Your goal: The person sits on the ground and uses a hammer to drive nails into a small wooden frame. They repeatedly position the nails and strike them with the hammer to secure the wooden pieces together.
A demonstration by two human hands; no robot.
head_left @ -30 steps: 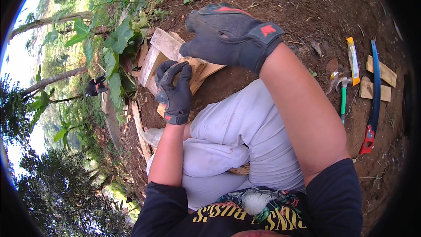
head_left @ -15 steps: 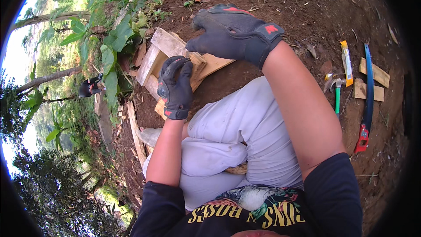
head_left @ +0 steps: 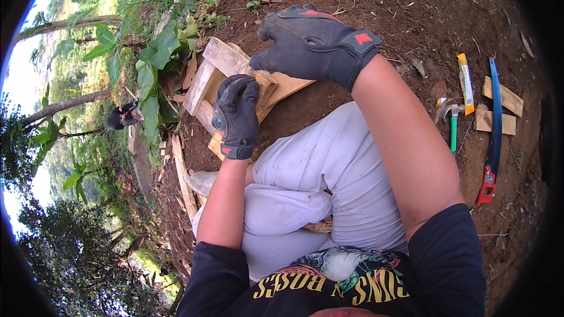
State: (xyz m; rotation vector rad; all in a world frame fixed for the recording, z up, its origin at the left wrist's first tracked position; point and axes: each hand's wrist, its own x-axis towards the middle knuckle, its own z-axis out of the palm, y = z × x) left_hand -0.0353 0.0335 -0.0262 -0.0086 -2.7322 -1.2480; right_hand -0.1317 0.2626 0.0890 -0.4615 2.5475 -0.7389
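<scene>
Both my hands wear dark work gloves with red marks. My left hand (head_left: 236, 118) is loosely curled, with a gap between thumb and fingers and nothing seen in it. It is in front of a small frame of rough wooden boards (head_left: 220, 53), close against it; whether it touches the wood I cannot tell. My right hand (head_left: 311, 46) is raised over the frame's right end, palm down, thumb and fingers apart, and no object shows in it. Part of the frame is hidden behind both hands.
On the soil to the right lie a hammer with a green handle (head_left: 453, 129), a yellow packet (head_left: 465, 82), wood offcuts (head_left: 496, 122) and a handsaw with a red handle (head_left: 494, 123). Leafy plants (head_left: 158, 50) grow at the left. Another person (head_left: 121, 116) is far left.
</scene>
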